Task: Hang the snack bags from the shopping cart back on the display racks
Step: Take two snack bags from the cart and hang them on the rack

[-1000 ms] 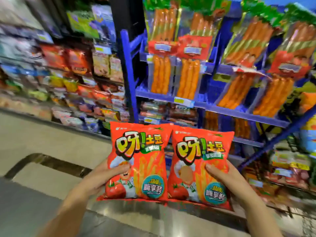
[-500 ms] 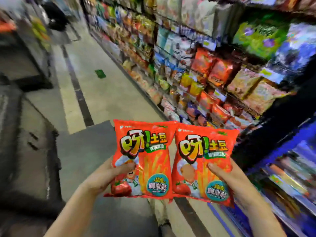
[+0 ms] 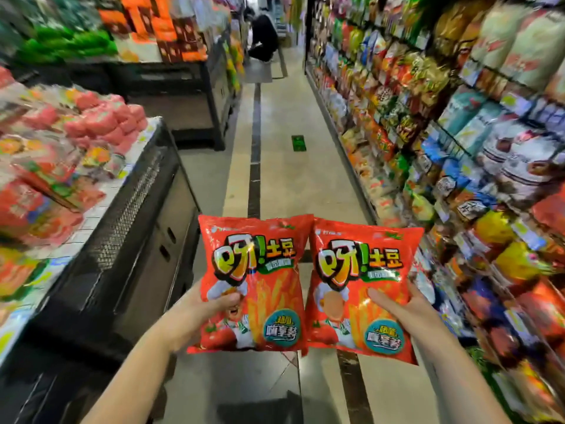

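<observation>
Gripping the left fries bag point(image 3: 263, 264) with the left hand point(image 3: 200, 312), the right fries bag point(image 3: 360, 261) with the right hand point(image 3: 405, 312), edges touching.

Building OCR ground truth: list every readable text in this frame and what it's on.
"呀!土豆": left snack bag, right snack bag, big front lettering.
"嗨享装": teal circle low on each bag.
Unreadable, blurred: bags' green banners and corner logos, shelf tags, green floor sticker.
</observation>
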### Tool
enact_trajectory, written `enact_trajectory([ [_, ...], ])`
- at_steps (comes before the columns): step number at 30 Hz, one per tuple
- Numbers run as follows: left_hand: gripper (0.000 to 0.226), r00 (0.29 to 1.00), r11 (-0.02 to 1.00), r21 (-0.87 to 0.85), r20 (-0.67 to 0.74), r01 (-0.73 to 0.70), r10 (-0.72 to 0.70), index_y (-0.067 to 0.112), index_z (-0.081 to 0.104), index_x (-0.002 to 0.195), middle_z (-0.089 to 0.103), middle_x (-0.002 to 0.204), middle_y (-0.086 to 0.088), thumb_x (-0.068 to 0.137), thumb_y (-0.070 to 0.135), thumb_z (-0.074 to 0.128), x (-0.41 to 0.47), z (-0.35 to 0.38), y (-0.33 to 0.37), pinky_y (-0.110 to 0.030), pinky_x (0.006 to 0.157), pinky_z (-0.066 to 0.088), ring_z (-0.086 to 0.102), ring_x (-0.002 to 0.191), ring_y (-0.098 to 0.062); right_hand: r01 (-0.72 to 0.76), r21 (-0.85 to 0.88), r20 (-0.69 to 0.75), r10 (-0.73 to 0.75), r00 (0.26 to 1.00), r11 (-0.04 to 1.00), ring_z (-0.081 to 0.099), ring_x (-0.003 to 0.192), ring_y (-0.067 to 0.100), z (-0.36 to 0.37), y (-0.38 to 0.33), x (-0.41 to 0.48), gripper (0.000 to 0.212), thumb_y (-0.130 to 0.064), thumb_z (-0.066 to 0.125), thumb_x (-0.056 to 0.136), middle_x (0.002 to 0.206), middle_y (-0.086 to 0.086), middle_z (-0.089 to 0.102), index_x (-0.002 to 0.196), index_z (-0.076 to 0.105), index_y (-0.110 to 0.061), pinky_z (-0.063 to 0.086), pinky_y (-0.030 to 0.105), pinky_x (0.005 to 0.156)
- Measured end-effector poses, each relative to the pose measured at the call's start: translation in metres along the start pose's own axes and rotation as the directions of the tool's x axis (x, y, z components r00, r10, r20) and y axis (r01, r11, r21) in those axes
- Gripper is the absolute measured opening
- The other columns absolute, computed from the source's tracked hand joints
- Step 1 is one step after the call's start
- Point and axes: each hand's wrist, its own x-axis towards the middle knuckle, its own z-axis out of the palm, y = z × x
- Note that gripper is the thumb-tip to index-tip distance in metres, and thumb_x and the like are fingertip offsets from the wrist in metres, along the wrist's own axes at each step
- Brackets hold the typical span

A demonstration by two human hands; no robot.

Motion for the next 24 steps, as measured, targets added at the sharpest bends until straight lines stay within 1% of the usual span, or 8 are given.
enact_trajectory([
  [2, 0.044, 1.0, 1.0, 0.002, -0.024, -0.011, 0.011, 0.009, 0.051, 0.144, 0.061, 0.139, -0.026, 0.102, -0.002, 0.055, 0.021, -0.024, 0.013, -0.065, 0.103, 0.049, 0.061, 0.123, -0.05, -0.002, -0.039, 0.036, 0.003, 0.999, 0.999, 0.079, 0.088, 0.021, 0.022, -0.012, 0.037, 0.062, -0.037, 0.094, 0.064, 0.099, -0.003, 0.081, 0.118, 0.064, -0.028, 0.063, 0.033, 0.072],
  [4, 0.042, 0.997, 1.0, 0.0, -0.082, -0.011, 0.011, 0.009, 0.053, 0.141, 0.064, 0.135, -0.026, 0.1, -0.001, 0.056, 0.043, -0.048, 0.029, -0.062, 0.097, 0.054, 0.065, 0.118, -0.048, 0.004, -0.049, 0.06, -0.001, 0.998, 0.999, 0.079, 0.084, 0.016, 0.045, -0.022, 0.073, 0.063, -0.039, 0.093, 0.064, 0.095, -0.008, 0.081, 0.118, 0.063, -0.029, 0.062, 0.03, 0.069],
  [8, 0.037, 0.993, 1.0, -0.012, -0.121, -0.008, 0.006, 0.009, 0.054, 0.137, 0.069, 0.128, -0.024, 0.102, -0.001, 0.05, 0.094, -0.106, 0.061, -0.046, 0.081, 0.063, 0.069, 0.112, -0.045, -0.009, -0.067, 0.085, 0.014, 0.996, 0.998, 0.078, 0.094, 0.026, 0.1, -0.043, 0.144, 0.098, -0.063, 0.098, 0.037, 0.107, -0.001, 0.08, 0.123, 0.062, -0.033, 0.06, 0.046, 0.087],
  [12, 0.047, 0.997, 0.999, 0.015, -0.074, -0.032, 0.033, 0.012, 0.052, 0.143, 0.066, 0.135, -0.022, 0.097, 0.014, 0.065, 0.152, -0.184, 0.096, -0.059, 0.101, 0.053, 0.065, 0.12, -0.044, -0.004, -0.059, 0.075, 0.008, 0.997, 0.998, 0.078, 0.093, 0.025, 0.16, -0.063, 0.208, 0.079, -0.045, 0.092, 0.054, 0.105, -0.001, 0.08, 0.125, 0.062, -0.029, 0.06, 0.042, 0.083],
  [16, 0.053, 0.999, 0.999, -0.017, -0.018, -0.029, 0.029, 0.015, 0.051, 0.145, 0.063, 0.138, -0.022, 0.095, 0.015, 0.069, 0.207, -0.246, 0.131, -0.065, 0.108, 0.044, 0.062, 0.124, -0.046, -0.016, -0.065, 0.046, 0.019, 0.999, 0.998, 0.078, 0.094, 0.026, 0.211, -0.088, 0.261, 0.104, -0.063, 0.099, 0.03, 0.107, 0.0, 0.08, 0.122, 0.063, -0.03, 0.06, 0.04, 0.08],
  [19, 0.05, 0.998, 1.0, 0.005, -0.059, -0.029, 0.029, 0.013, 0.055, 0.141, 0.067, 0.133, -0.021, 0.094, 0.014, 0.073, 0.243, -0.275, 0.161, -0.06, 0.103, 0.05, 0.067, 0.118, -0.043, -0.001, -0.058, 0.034, 0.003, 0.999, 0.998, 0.078, 0.096, 0.026, 0.237, -0.109, 0.303, 0.096, -0.056, 0.098, 0.039, 0.109, 0.0, 0.079, 0.125, 0.062, -0.03, 0.06, 0.044, 0.084],
  [22, 0.044, 0.996, 0.999, 0.011, -0.084, -0.036, 0.037, 0.012, 0.055, 0.14, 0.069, 0.13, -0.018, 0.097, 0.008, 0.065, 0.282, -0.294, 0.186, -0.05, 0.095, 0.058, 0.068, 0.116, -0.041, 0.005, -0.068, 0.023, -0.003, 1.0, 0.998, 0.078, 0.096, 0.026, 0.254, -0.127, 0.348, 0.102, -0.064, 0.098, 0.032, 0.108, -0.002, 0.079, 0.123, 0.063, -0.032, 0.06, 0.046, 0.087],
  [24, 0.049, 0.995, 0.998, 0.034, -0.089, -0.045, 0.048, 0.015, 0.057, 0.139, 0.07, 0.129, -0.017, 0.093, 0.012, 0.073, 0.312, -0.305, 0.202, -0.052, 0.097, 0.056, 0.068, 0.117, -0.04, 0.0, -0.063, 0.034, 0.002, 0.999, 0.998, 0.078, 0.095, 0.025, 0.262, -0.138, 0.383, 0.092, -0.059, 0.098, 0.042, 0.107, -0.002, 0.08, 0.122, 0.063, -0.033, 0.06, 0.045, 0.087],
])
